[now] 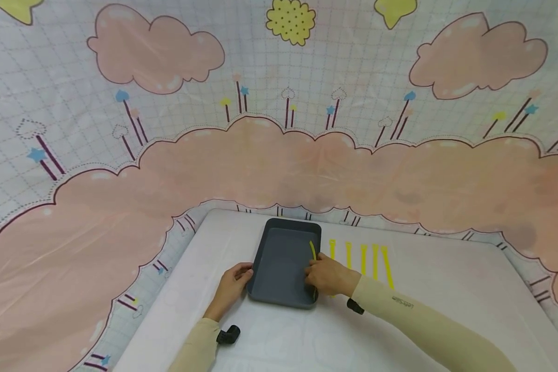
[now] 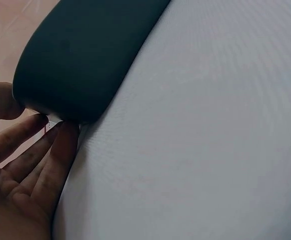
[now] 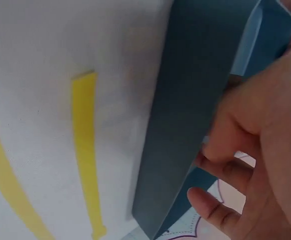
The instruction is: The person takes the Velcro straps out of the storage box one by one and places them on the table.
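Note:
A dark grey rectangular tray [image 1: 281,263] lies on the white table. At its near left side, my left hand [image 1: 231,287] holds the rim, thumb above and the other fingers against the outer wall in the left wrist view. My right hand [image 1: 331,275] reaches over the tray's right wall with curled fingers. A thin yellow strip [image 1: 312,249] sticks up from those fingers, along the inside of that wall; its lower part is mostly hidden by the hand. Beside the tray, another yellow strip [image 3: 85,155] lies flat in the right wrist view.
Right of the tray, several yellow strips [image 1: 363,258] lie in a row, partly covered by my right forearm. A patterned cloth [image 1: 307,170] with clouds and stars hangs behind the white table [image 1: 446,279].

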{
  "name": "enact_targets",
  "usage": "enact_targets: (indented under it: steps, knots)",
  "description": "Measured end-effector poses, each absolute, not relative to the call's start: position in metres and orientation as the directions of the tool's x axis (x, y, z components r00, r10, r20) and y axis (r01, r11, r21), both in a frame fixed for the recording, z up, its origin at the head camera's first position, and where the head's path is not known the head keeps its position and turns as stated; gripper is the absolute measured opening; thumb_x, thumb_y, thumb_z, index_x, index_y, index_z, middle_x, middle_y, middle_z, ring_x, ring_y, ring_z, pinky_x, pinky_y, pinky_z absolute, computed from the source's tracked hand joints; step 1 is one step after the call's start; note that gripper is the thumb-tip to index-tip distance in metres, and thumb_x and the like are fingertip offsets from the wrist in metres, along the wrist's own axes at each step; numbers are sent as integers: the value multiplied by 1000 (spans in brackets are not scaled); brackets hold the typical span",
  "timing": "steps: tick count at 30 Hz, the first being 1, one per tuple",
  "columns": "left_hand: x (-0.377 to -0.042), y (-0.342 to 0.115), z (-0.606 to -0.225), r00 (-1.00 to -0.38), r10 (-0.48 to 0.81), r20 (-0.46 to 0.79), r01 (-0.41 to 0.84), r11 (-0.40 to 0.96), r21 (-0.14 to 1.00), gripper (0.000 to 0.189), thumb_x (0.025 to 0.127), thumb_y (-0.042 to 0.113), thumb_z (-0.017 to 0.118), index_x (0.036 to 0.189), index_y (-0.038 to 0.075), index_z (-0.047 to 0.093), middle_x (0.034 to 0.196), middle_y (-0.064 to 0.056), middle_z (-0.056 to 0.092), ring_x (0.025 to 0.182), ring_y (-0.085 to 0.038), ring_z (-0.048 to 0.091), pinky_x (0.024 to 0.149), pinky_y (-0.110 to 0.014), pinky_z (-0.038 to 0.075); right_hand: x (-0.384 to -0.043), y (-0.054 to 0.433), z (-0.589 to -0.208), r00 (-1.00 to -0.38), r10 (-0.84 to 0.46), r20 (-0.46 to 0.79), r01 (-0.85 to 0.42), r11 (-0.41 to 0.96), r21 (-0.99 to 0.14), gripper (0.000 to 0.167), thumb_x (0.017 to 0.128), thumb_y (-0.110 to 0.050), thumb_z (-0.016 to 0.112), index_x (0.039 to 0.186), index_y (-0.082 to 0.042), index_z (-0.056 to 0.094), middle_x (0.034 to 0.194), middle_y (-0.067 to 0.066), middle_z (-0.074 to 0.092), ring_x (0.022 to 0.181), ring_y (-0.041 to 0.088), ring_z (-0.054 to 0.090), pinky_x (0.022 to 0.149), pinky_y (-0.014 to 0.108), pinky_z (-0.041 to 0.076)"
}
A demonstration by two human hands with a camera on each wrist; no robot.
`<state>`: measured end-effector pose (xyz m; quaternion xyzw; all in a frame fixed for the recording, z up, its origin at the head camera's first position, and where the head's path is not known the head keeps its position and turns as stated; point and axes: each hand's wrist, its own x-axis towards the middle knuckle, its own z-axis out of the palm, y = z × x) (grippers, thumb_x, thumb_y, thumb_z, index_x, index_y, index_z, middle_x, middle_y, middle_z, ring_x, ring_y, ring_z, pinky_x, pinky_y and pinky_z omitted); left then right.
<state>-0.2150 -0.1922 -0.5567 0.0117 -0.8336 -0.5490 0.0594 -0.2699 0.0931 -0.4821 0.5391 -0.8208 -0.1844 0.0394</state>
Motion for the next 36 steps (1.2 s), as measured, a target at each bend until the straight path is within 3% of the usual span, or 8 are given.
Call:
enact_targets:
  steps: [6, 14, 25, 30, 36]
  knots:
    - [-213, -188, -550, -992, -102, 78, 32, 395, 918, 31, 98, 15, 60, 124, -1, 64, 121, -19, 67, 113, -32, 64, 90, -29, 52, -267, 99, -478, -410, -906, -105, -876, 359, 323, 19, 81, -16, 72, 93, -31, 75, 91, -9, 68, 86, 14, 57, 73, 33, 40]
    - [-197, -181, -515, -996, -68, 56, 24, 398, 917, 33, 99, 10, 57, 126, -8, 60, 123, -27, 64, 116, -39, 61, 94, -39, 51, -264, 110, -472, -387, -920, -55, -894, 360, 266, 14, 87, -17, 70, 96, -28, 72, 95, -9, 66, 88, 13, 55, 71, 29, 39]
    - [-215, -189, -554, -992, -100, 75, 29, 403, 915, 31, 98, 19, 59, 125, 2, 64, 120, -16, 68, 114, -31, 63, 95, -42, 52, -262, 119, -481, -363, -931, 33, -877, 354, 324, 8, 91, -25, 69, 98, -25, 66, 101, -5, 61, 95, 15, 55, 79, 33, 46]
    - [-215, -190, -556, -993, -94, 76, 33, 399, 916, 31, 98, 18, 60, 124, 3, 64, 120, -17, 68, 114, -33, 63, 96, -44, 52, -263, 121, -482, -336, -934, 122, -883, 358, 304, 6, 95, -21, 64, 101, -24, 64, 106, -5, 62, 98, 15, 57, 82, 34, 47]
    - [-216, -190, -558, -993, -95, 70, 27, 399, 917, 30, 98, 18, 60, 124, 5, 65, 121, -15, 68, 116, -32, 63, 97, -44, 52, -263, 120, -480, -307, -923, 232, -882, 368, 294, 16, 89, -12, 69, 100, -22, 65, 104, -5, 63, 97, 15, 59, 81, 33, 48]
